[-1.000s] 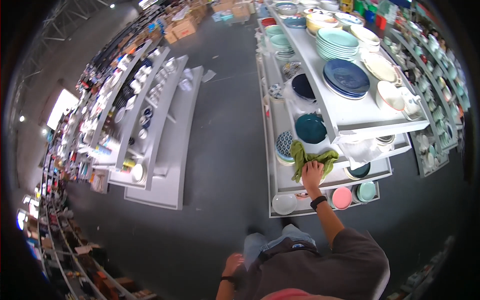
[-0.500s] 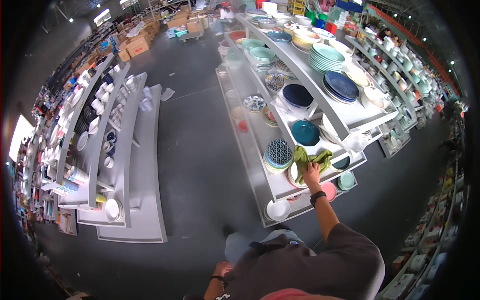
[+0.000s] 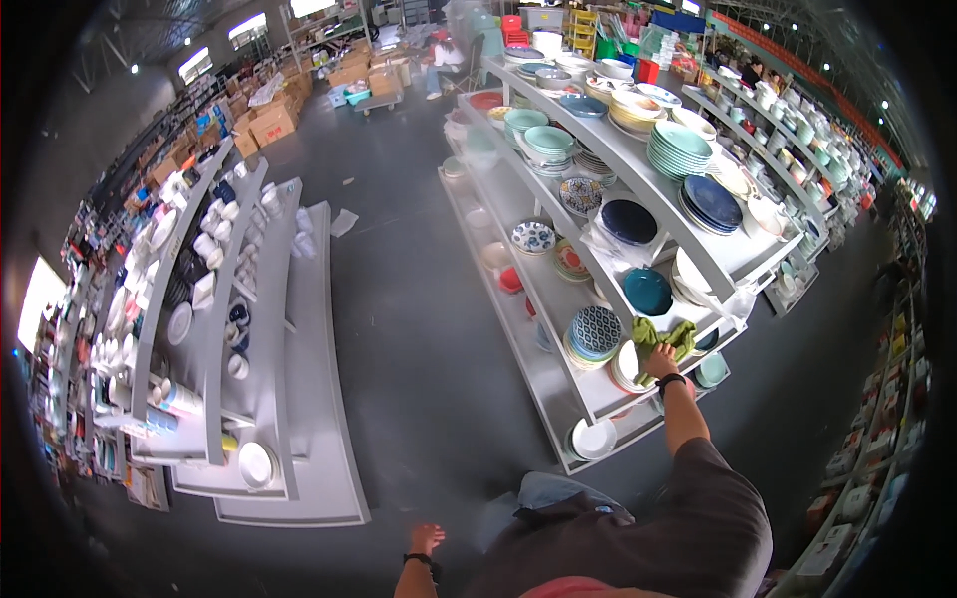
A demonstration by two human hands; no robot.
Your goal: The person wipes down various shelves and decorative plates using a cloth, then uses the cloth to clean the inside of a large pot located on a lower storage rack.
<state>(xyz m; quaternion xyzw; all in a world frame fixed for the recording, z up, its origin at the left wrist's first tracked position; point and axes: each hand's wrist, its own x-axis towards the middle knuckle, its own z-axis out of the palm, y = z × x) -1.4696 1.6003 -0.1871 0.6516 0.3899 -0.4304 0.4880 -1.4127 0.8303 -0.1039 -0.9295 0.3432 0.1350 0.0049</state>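
My right hand point(image 3: 660, 363) grips a crumpled green cloth point(image 3: 650, 332) at the near end of the right-hand shelf rack, with a dark band round the wrist. Beside the cloth stand a stack of plates topped by a dark patterned plate point(image 3: 595, 331) and some pale-rimmed plates point(image 3: 625, 367), partly covered by the cloth. A teal bowl point(image 3: 648, 292) lies just beyond it. My left hand point(image 3: 427, 538) hangs low over the floor, empty, its fingers apart.
The tiered grey rack point(image 3: 558, 389) on the right carries stacked plates and bowls, including dark blue plates point(image 3: 711, 202). Across the aisle another rack point(image 3: 324, 419) holds cups and white dishes. Cardboard boxes point(image 3: 272, 125) and a seated person point(image 3: 446, 65) are farther back.
The view has shifted, so both racks sit farther right in the picture. My left hand has swung forward, away from my body. My right hand still holds the cloth among the plates.
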